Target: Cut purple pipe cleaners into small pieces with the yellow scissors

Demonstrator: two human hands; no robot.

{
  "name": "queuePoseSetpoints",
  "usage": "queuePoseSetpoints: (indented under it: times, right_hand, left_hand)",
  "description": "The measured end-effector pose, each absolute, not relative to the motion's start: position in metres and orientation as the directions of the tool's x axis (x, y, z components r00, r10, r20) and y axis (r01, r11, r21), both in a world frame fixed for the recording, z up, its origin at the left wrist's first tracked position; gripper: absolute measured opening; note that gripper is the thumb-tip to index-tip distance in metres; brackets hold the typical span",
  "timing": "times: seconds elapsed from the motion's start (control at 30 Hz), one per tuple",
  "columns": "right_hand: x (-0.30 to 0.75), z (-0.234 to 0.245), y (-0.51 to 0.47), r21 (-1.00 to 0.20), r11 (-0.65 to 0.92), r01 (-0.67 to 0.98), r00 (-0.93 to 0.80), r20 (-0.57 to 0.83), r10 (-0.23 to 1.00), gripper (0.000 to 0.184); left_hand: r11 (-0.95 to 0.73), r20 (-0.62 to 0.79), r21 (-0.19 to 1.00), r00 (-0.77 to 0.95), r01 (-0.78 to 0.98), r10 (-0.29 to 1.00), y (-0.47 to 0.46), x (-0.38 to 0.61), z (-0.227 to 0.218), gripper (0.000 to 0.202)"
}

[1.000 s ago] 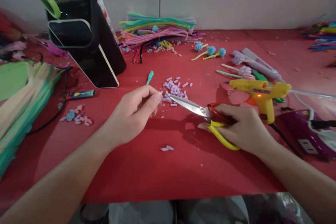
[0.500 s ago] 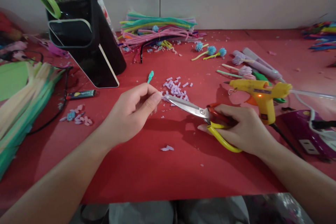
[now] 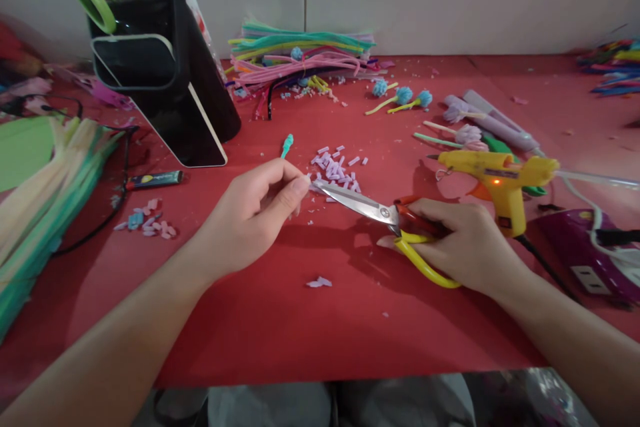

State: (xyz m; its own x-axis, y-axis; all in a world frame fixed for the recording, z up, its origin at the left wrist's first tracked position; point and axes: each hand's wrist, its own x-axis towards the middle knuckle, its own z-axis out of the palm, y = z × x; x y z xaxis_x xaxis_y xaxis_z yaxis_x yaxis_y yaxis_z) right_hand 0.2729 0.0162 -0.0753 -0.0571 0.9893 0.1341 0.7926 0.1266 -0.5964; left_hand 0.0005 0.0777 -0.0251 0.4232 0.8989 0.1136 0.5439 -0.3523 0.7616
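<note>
My left hand (image 3: 263, 213) is closed in a pinch of thumb and forefinger, with a tiny lilac piece just showing at the fingertips. In my right hand (image 3: 463, 243) are scissors (image 3: 357, 203) with one red and one yellow handle. Their blades look closed or nearly so, and the point reaches the left fingertips. Right behind the blades lies a loose pile of short lilac pieces (image 3: 333, 165). A small teal twisted piece (image 3: 287, 145) is just beyond my left hand. Nearer me are some lilac scraps (image 3: 319, 282).
A yellow glue gun (image 3: 500, 180) with a lit orange light stands right, beside a purple power strip (image 3: 565, 247). A large black bottle (image 3: 200, 73) stands left. Fuzzy stems (image 3: 300, 53) lie at the back, blue flower heads (image 3: 403, 96) nearby. Pink and blue bits (image 3: 147, 220) lie left.
Almost nothing differs. Both hands and the scissors hold the same position; the whole view shifts only very slightly.
</note>
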Motion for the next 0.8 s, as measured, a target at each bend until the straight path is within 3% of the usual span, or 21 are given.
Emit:
queuePoseSetpoints:
  times: [0.3, 0.8]
  right_hand:
    - [0.2736, -0.0744, 0.014, -0.633, 0.06, 0.772, -0.01, 0.082, 0.997, 0.059]
    - [0.2749, -0.0748, 0.0147, -0.637, 0.065, 0.768, -0.039, 0.054, 0.998, 0.056]
  left_hand:
    - [-0.385, 0.156, 0.726, 0.41, 0.569, 0.899, 0.0787, -0.0016, -0.0272, 0.023]
    - [-0.501, 0.274, 0.571, 0.424, 0.65, 0.863, 0.0798, -0.007, -0.0238, 0.016]
